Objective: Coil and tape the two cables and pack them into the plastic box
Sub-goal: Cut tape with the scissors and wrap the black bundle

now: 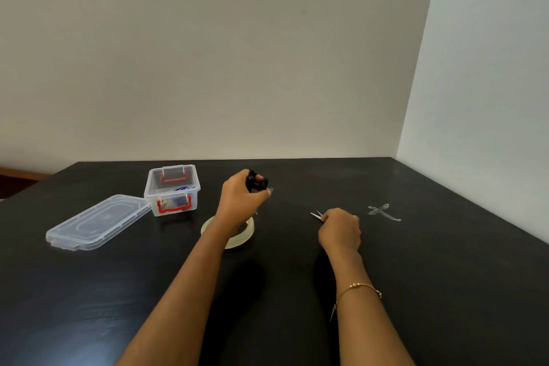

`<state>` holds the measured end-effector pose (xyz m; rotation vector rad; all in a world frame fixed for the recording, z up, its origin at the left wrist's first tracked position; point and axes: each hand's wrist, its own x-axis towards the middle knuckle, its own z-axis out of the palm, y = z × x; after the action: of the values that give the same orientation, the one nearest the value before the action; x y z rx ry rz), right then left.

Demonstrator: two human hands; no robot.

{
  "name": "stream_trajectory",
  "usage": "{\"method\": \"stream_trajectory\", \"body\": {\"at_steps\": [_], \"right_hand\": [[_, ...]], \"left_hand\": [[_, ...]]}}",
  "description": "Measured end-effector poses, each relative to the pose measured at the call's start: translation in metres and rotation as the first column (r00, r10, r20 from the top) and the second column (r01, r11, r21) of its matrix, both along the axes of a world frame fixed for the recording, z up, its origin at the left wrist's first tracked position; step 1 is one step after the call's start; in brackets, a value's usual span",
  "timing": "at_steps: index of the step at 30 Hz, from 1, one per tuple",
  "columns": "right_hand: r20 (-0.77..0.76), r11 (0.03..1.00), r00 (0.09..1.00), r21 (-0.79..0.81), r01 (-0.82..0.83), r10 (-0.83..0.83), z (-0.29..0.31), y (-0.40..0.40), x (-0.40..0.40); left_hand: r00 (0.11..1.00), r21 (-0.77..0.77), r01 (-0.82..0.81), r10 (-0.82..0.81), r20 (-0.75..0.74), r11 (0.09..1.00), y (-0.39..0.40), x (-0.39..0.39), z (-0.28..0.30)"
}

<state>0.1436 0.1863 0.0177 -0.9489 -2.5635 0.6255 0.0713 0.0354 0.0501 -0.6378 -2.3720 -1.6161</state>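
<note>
A gold bracelet [359, 288] circles the right wrist, nearest the camera. Ahead of it the right hand [341, 229] curls round small scissors [318, 215], blades poking out to its left. The left hand [242, 193] grips a coiled black cable [258, 182] lifted above the dark table [297, 291]; its forearm hides part of the tape roll [237, 235] beneath. Left of that hand stands the open plastic box [172, 190], seemingly with something dark and blue inside, its lid [98, 221] lying further left. Beyond the right hand, crossed tape strips [383, 212] stick to the table.
</note>
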Motion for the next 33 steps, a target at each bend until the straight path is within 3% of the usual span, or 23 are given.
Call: {"method": "stream_trajectory", "body": {"at_steps": [9, 13, 19, 25, 33], "right_hand": [[0.101, 1.0, 0.995, -0.028, -0.006, 0.009, 0.011, -0.003, 0.01], [0.121, 1.0, 0.993, -0.024, 0.013, -0.01, 0.012, -0.004, 0.013], [0.168, 0.992, 0.978, -0.039, -0.122, 0.127, 0.014, -0.011, 0.013], [0.173, 0.976, 0.96, -0.031, -0.217, 0.219, 0.012, -0.016, 0.018], [0.147, 0.989, 0.987, 0.128, -0.077, 0.057, 0.008, -0.015, 0.025]], "left_hand": [[0.999, 0.191, -0.031, 0.024, 0.038, 0.981, -0.014, -0.006, 0.003], [0.988, 0.066, -0.054, 0.063, -0.14, 0.996, -0.018, -0.006, 0.005], [0.92, -0.208, -0.107, 0.018, -0.392, 0.972, -0.019, -0.003, 0.008], [0.92, -0.224, -0.105, 0.009, -0.391, 0.969, -0.02, -0.002, 0.009], [0.924, -0.197, -0.106, 0.024, -0.381, 0.975, -0.02, -0.003, 0.009]]}}
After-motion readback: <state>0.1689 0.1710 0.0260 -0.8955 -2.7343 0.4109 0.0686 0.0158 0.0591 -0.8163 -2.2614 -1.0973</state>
